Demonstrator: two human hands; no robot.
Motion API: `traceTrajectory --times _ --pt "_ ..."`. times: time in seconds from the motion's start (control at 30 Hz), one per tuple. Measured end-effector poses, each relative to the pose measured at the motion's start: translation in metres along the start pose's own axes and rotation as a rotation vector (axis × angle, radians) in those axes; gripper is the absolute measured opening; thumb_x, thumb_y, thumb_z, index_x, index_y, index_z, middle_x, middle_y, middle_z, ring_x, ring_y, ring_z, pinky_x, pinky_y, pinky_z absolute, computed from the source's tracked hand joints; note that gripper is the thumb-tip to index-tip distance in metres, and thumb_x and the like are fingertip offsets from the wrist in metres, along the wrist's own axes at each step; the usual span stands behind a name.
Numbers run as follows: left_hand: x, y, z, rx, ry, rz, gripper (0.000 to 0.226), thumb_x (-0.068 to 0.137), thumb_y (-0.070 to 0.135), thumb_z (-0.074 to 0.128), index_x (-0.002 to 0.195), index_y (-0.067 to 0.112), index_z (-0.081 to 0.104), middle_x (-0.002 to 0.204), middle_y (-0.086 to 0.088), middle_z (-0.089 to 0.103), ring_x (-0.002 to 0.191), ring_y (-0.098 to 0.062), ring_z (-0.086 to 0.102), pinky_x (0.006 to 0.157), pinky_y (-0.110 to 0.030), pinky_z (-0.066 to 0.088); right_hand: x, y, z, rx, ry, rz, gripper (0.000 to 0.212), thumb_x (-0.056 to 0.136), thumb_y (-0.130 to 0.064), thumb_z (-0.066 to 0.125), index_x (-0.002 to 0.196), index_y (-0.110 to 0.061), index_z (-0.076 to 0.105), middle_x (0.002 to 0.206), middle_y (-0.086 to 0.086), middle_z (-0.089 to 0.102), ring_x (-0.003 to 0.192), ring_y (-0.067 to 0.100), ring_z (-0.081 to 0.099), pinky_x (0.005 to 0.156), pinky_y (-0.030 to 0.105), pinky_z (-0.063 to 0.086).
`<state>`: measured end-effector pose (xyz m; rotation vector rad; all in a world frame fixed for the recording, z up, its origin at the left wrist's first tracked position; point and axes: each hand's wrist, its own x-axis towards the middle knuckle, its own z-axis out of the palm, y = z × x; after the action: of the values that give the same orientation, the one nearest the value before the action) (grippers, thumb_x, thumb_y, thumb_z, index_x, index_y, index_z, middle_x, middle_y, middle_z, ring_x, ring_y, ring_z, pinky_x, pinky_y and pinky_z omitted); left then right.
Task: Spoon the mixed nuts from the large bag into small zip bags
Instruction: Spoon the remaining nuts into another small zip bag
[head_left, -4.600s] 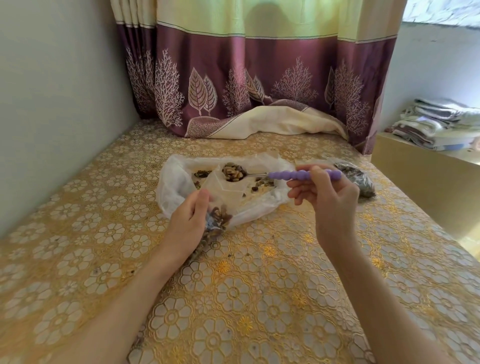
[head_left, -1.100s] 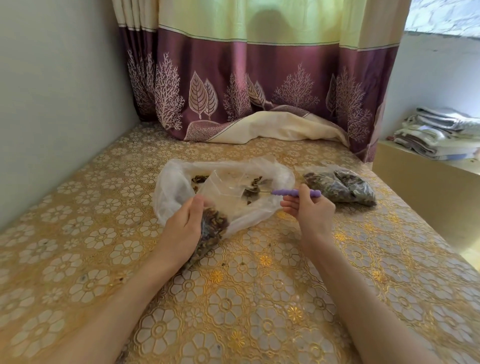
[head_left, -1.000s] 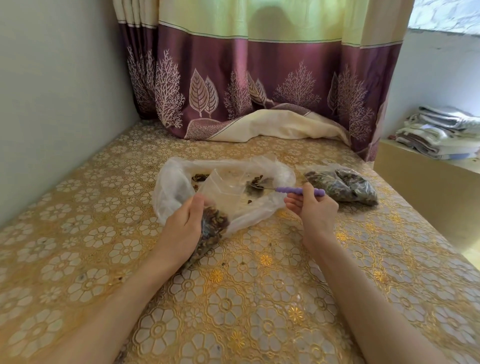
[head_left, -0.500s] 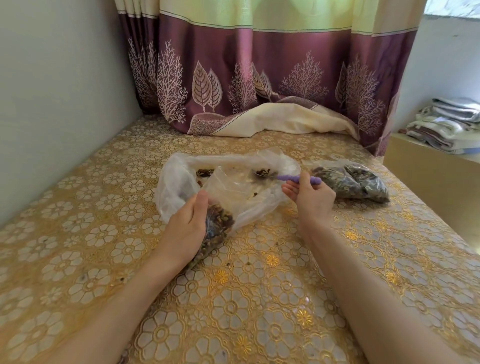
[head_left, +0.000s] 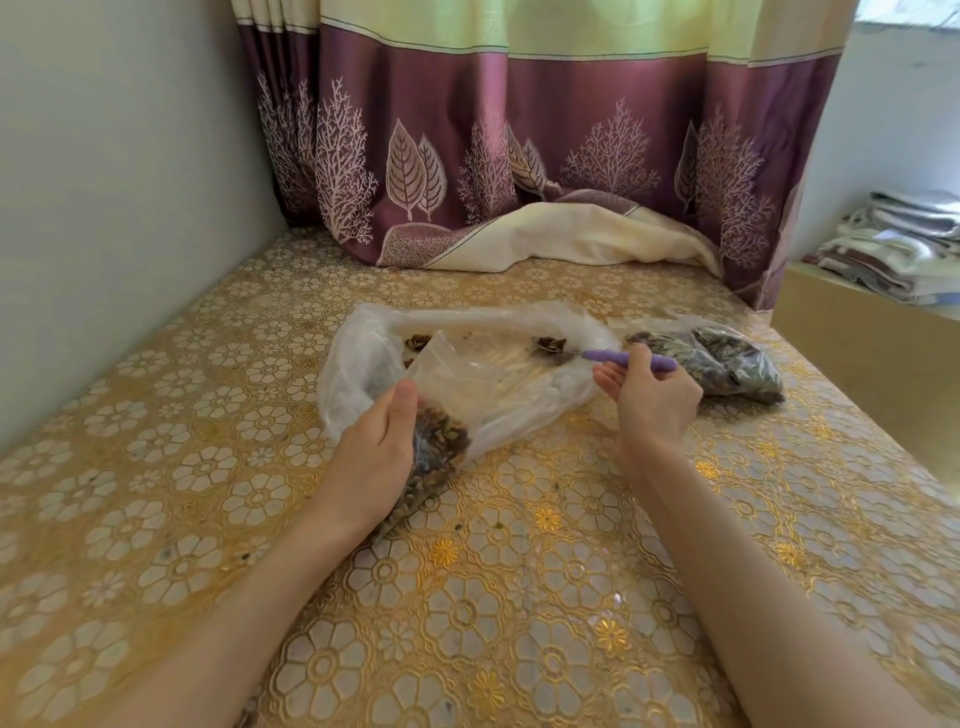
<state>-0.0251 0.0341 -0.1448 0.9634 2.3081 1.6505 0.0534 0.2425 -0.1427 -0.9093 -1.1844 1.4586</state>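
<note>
The left hand (head_left: 376, 457) grips the small zip bag (head_left: 434, 452), fingers curled round its part-filled lower end, which is packed with mixed nuts; the bag's clear upper part stands open toward the large bag (head_left: 358, 364). That grip looks the same as half a second ago and in the frames before it. The right hand (head_left: 652, 400) pinches the purple handle of the spoon (head_left: 613, 356), thumb on top and fingers curled beneath. The spoon's bowl lies inside the mouth of the large bag with a small heap of nuts (head_left: 550, 344) on it, just above the bag's floor. About four and a half seconds ago the spoon was lifted, loaded, over the small bag's opening; since then it has gone back down into the large bag, and over the last second it has shifted only slightly, toward the far right of the bag's mouth. The large bag lies crumpled and nearly empty on the gold flowered cloth (head_left: 519, 597). Two filled bags (head_left: 727, 358) lie just right of the right hand, unmoved. A purple curtain (head_left: 519, 156) hangs behind
</note>
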Motion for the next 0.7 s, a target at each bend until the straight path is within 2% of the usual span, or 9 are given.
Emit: traceTrajectory --times 0.1,0.23,0.37,0.53,0.7 --pt "0.000 -0.002 0.000 -0.001 0.008 -0.014 0.045 0.082 0.061 0.018 0.104 0.040 0.050 0.092 0.038 0.045 0.084 0.029 0.037 0.070 0.003 0.026 0.002 0.001 -0.007 -0.017 -0.018 -0.036 0.025 0.095 -0.013 0.049 0.088 0.003 0.067 0.078 0.006 0.075 0.066 0.013 0.070 0.078 0.031 0.058" --pt "-0.001 -0.001 0.000 -0.012 -0.003 -0.020 0.039 0.083 0.061 0.019 0.099 0.044 0.049 0.092 0.039 0.046 0.083 0.031 0.038 0.072 0.003 0.026 0.002 0.004 -0.011 -0.003 -0.081 -0.045 0.023 0.096 -0.012 0.049 0.085 -0.001 0.066 0.082 0.006 0.075 0.069 0.014 0.069 0.078 0.029 0.056" --pt "-0.001 -0.001 0.000 -0.036 -0.015 -0.031 0.037 0.085 0.059 0.020 0.091 0.043 0.053 0.092 0.037 0.049 0.084 0.033 0.040 0.073 0.003 0.028 0.002 0.003 -0.014 0.070 -0.119 -0.047 0.023 0.096 -0.011 0.049 0.080 -0.004 0.065 0.077 0.003 0.075 0.067 0.014 0.067 0.069 0.023 0.056" --pt "-0.002 -0.001 -0.001 -0.081 0.009 -0.034 0.034 0.088 0.054 0.022 0.087 0.043 0.054 0.093 0.033 0.053 0.083 0.034 0.042 0.068 0.010 0.028 -0.004 -0.008 -0.013 0.134 -0.147 -0.073 0.026 0.094 -0.008 0.051 0.072 -0.008 0.065 0.065 0.000 0.072 0.059 0.011 0.064 0.057 0.018 0.052" --pt "0.002 -0.004 -0.002 -0.165 0.049 -0.074 0.039 0.094 0.050 0.023 0.089 0.039 0.059 0.095 0.027 0.059 0.087 0.025 0.049 0.079 -0.007 0.034 -0.018 -0.034 -0.010 0.200 -0.226 -0.103 0.024 0.089 -0.008 0.053 0.069 -0.007 0.066 0.057 0.001 0.067 0.055 0.013 0.061 0.053 0.020 0.049"
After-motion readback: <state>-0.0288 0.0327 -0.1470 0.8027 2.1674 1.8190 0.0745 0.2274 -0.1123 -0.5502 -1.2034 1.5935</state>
